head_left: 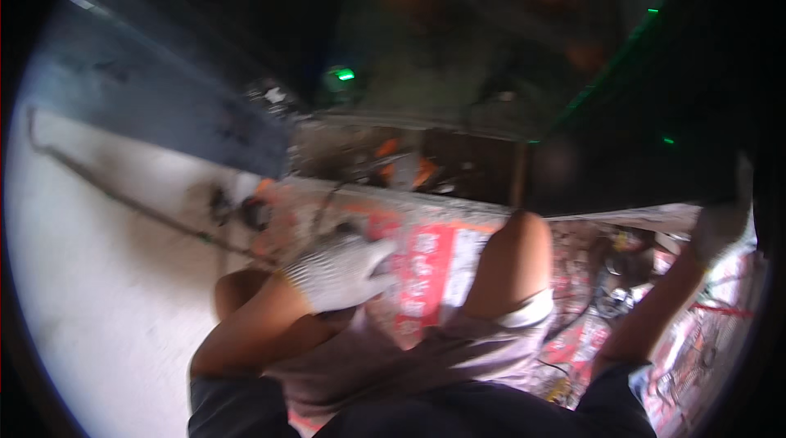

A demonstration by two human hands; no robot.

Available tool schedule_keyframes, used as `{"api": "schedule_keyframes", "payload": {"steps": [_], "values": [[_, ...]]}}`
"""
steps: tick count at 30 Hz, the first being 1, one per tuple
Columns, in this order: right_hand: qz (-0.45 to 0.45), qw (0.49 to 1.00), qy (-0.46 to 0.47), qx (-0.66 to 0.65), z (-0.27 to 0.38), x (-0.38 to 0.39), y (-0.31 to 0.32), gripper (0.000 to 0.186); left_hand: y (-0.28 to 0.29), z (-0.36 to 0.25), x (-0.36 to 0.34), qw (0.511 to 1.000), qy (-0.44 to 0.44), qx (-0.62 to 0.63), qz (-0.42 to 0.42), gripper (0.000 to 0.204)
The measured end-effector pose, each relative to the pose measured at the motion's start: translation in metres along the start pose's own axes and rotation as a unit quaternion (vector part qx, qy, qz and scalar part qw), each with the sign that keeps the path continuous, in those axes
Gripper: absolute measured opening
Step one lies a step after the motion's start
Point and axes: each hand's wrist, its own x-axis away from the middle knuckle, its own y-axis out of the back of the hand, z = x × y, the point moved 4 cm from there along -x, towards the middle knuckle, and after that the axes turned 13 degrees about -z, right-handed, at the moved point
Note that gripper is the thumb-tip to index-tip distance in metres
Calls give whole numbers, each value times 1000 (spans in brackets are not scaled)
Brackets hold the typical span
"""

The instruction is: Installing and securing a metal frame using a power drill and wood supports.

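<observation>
My left hand, in a white knit glove, hovers above the red-and-white printed sheet between my knees. Its thumb and fingers are apart, with nothing seen between them. A small dark object shows just beyond its knuckles; its kind is unclear. My right hand, also in a pale glove, reaches far right to the lower outer corner of a dark panel. Blur hides its fingers, so whether it grips the panel cannot be made out.
A grey-blue panel slants along the left. Ahead is a dark recess with orange bits and debris. A thin hose or cable runs by the pale wall or floor at left. Tangled wires and small parts lie at right. Green light spots show ahead.
</observation>
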Motion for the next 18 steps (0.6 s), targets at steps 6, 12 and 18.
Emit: {"api": "schedule_keyframes", "payload": {"steps": [6,12,18], "values": [[-65,994,90,23,78,1,-33,31,10,9,20,999,41,3,-35,45],[-90,979,163,79,69,-7,-15,24,29,-9,12,999,25,-1,-28,44],[-113,873,-353,-316,73,-9,-33,46,40,-19,19,997,-13,55,-45,47]]}}
